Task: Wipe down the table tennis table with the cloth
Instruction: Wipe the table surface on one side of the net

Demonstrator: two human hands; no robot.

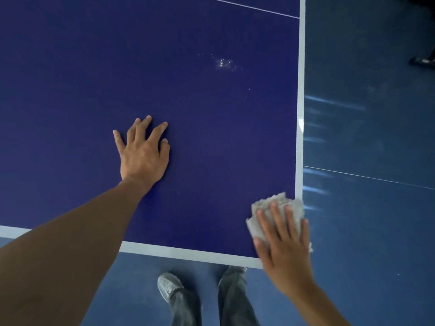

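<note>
Dark blue worktop (94, 78) across the upper and left of the frame, edged by a pale border (300, 114) down the right side and along the bottom. At centre, left hand (142, 156) palm down on the bare blue, fingers straight and spread apart, gripping nothing, forearm running off to the lower left. At lower right, right hand (284, 248) laid flat over a crumpled grey cloth (279, 201), fingers straight and slightly parted, pressing rather than clutching. Cloth on the worktop's corner, at the meeting of the two borders, far end showing beyond the fingertips, right edge overhanging the border a little. Well apart from both hands, right of centre in the upper half, a small scatter of white specks (224, 63) on the blue. Thin white line (247, 5) slanting across the top of the frame. Beyond the right border, blue floor (364, 231) with pale streaks. Below the bottom border, a grey shoe (168, 287) and grey trouser legs (233, 300) on that floor.
</note>
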